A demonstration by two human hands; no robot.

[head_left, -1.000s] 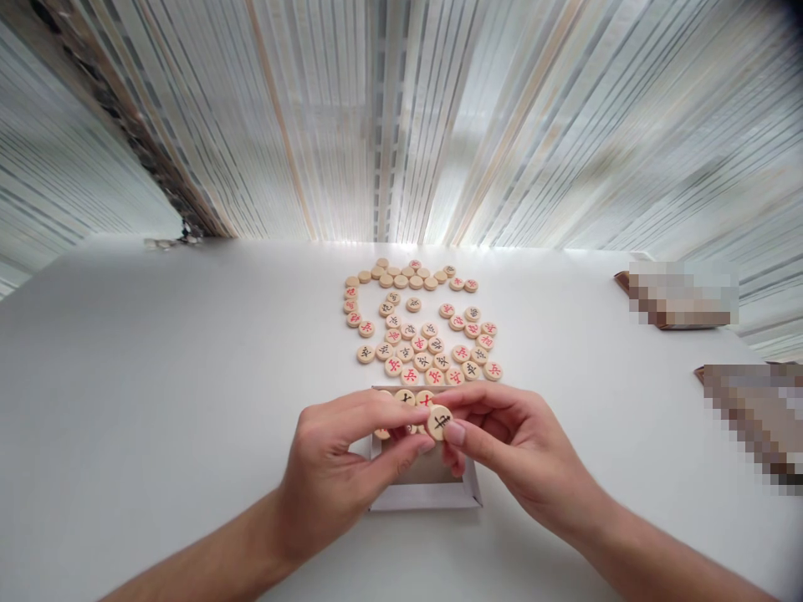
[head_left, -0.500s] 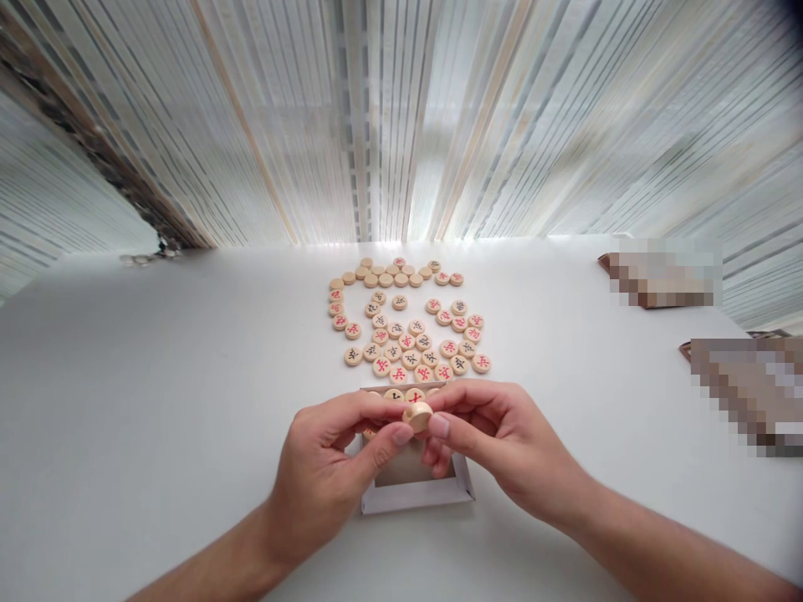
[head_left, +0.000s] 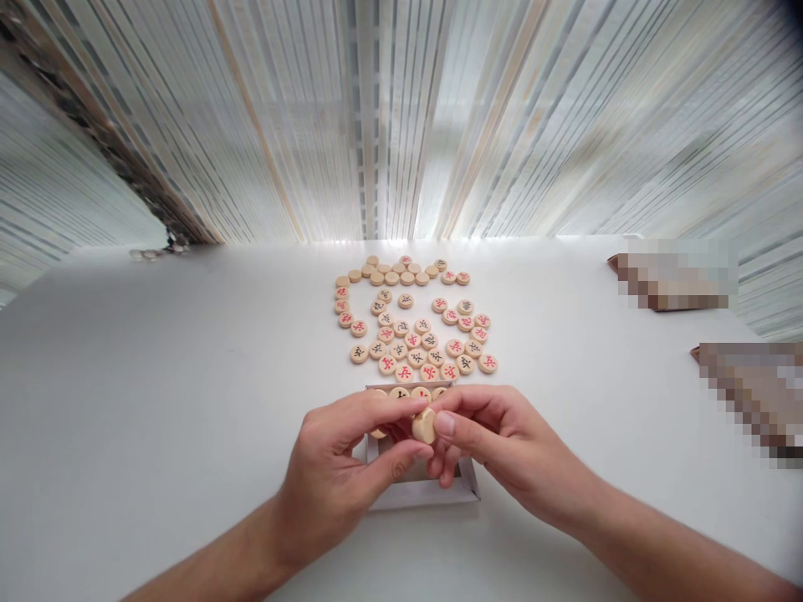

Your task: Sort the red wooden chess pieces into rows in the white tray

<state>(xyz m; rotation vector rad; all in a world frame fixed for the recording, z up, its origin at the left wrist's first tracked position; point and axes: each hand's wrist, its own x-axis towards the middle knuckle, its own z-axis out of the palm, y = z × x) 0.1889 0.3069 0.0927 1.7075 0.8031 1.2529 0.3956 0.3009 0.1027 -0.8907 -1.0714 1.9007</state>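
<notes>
Between both hands is a round wooden Chinese chess piece (head_left: 424, 426), tilted up on its edge. My right hand (head_left: 495, 443) pinches it between thumb and index finger. My left hand (head_left: 351, 456) has its thumb just below and its index fingertip at the top of the same piece, fingers closed loosely about it. Both hands are above a shallow open box (head_left: 432, 495) with a pale rim. A row of pieces, including a red-marked piece (head_left: 421, 394) and a black-marked piece (head_left: 400, 394), lies along the box's far side. My hands hide part of the box.
Beyond the box, many loose pieces (head_left: 416, 358) lie on the white table (head_left: 188, 401), some face up, others blank side up. Two blurred brown objects (head_left: 671, 280) are at the right. A striped curtain (head_left: 326, 125) hangs behind the table, with a bead chain (head_left: 169, 244) at left.
The piece has turned in my fingers, tipping more upright. My left thumb and index finger have parted slightly around it. The whole view has shifted a little.
</notes>
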